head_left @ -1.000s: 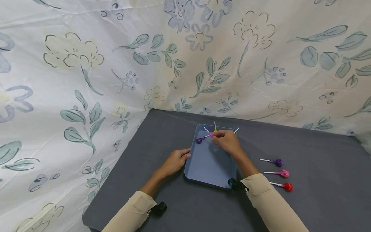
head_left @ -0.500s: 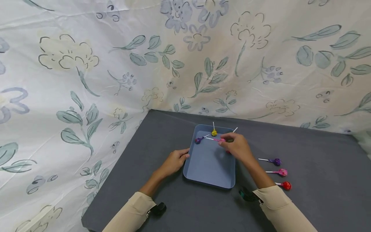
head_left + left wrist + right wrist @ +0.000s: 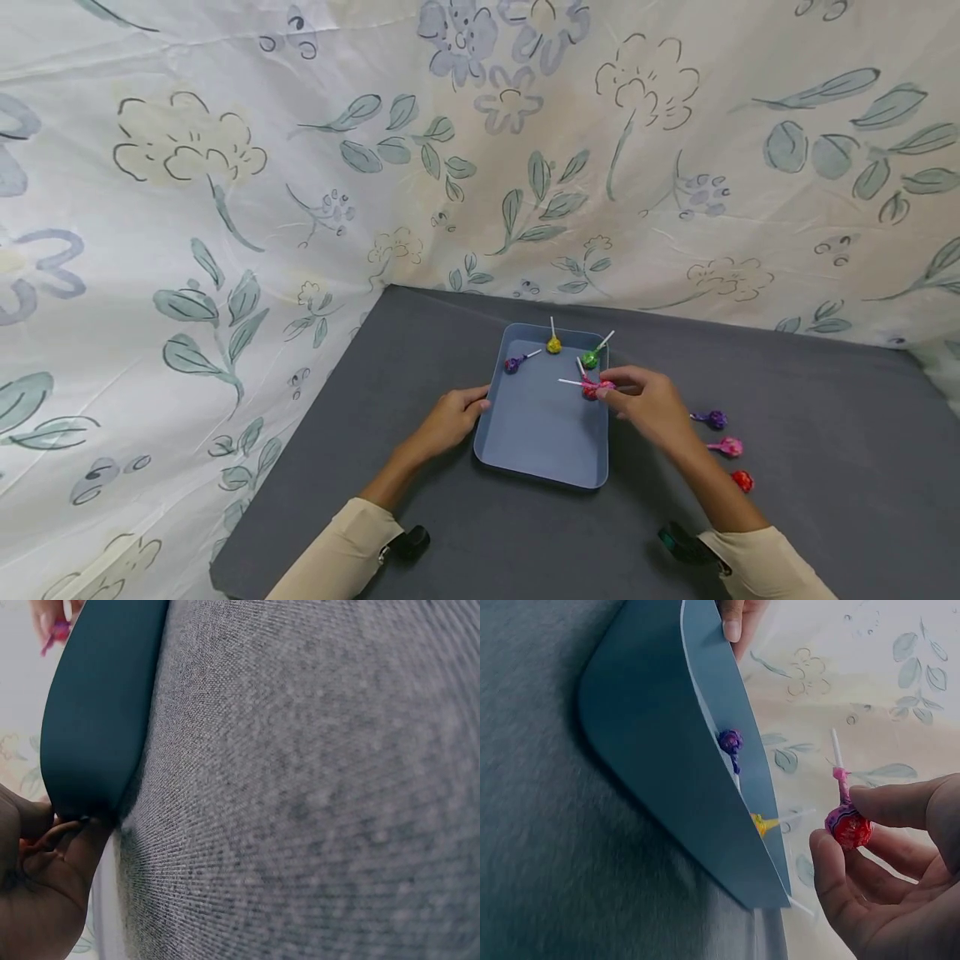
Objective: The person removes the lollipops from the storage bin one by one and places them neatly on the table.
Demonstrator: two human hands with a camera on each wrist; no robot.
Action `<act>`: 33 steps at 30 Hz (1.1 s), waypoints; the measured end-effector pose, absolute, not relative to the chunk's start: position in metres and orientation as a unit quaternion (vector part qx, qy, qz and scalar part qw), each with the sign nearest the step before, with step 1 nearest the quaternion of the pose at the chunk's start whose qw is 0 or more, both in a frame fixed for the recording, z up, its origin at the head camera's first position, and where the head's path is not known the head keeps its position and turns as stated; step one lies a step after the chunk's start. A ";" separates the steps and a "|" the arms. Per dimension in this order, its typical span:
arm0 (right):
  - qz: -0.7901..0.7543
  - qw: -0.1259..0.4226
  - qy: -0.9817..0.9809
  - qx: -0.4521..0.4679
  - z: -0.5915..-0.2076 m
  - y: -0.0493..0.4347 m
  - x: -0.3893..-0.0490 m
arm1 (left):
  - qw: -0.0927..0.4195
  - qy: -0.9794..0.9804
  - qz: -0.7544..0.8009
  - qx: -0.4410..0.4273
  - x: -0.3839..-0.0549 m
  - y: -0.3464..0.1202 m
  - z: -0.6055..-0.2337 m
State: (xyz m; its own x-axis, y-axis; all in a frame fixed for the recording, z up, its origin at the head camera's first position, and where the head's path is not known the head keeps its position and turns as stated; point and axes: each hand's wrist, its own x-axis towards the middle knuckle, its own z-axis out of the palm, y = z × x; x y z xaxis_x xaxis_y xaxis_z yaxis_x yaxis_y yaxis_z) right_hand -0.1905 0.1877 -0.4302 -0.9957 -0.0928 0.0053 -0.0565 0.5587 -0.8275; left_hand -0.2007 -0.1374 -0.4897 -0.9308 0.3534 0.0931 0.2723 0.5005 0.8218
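Observation:
My right hand (image 3: pixel 647 407) pinches a pink-and-red wrapped lollipop (image 3: pixel 849 825) between thumb and fingertips, over the right side of a blue-grey tray (image 3: pixel 540 442). Its white stick points left in the head view. Just under it, another red-pink lollipop (image 3: pixel 588 390) lies in the tray, partly covered. A purple lollipop (image 3: pixel 512 365), a yellow one (image 3: pixel 553 344) and a green one (image 3: pixel 590 359) lie toward the tray's far end. My left hand (image 3: pixel 450 418) grips the tray's left wall, and in the left wrist view its fingers close on the tray's edge.
Right of the tray, a purple lollipop (image 3: pixel 716 419), a pink one (image 3: pixel 729 447) and a red one (image 3: pixel 742 481) lie in a column on the dark grey tabletop (image 3: pixel 840 467). My right forearm covers their sticks partly. Floral cloth (image 3: pixel 487 167) hangs behind the table.
My right hand has moved right and toward me with the pink-and-red lollipop, from the tray's far middle to its right side. The green lollipop has come into view. My left hand stays on the tray.

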 end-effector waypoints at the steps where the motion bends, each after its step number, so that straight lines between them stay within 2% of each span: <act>1: -0.467 0.018 0.883 -0.040 -0.430 0.190 -0.188 | 0.044 0.866 0.463 0.182 -0.201 -0.137 -0.490; 8: -0.465 0.023 0.885 -0.021 -0.432 0.208 -0.173 | 0.053 0.867 0.463 0.176 -0.201 -0.137 -0.489; 17: -0.467 0.000 0.883 -0.032 -0.437 0.231 -0.155 | 0.048 0.866 0.466 0.175 -0.200 -0.136 -0.488; 26: -0.466 0.027 0.884 0.011 -0.440 0.247 -0.141 | 0.041 0.869 0.463 0.168 -0.203 -0.135 -0.488; 33: -0.493 0.009 0.870 0.000 -0.448 0.259 -0.133 | 0.041 0.866 0.466 0.174 -0.203 -0.135 -0.489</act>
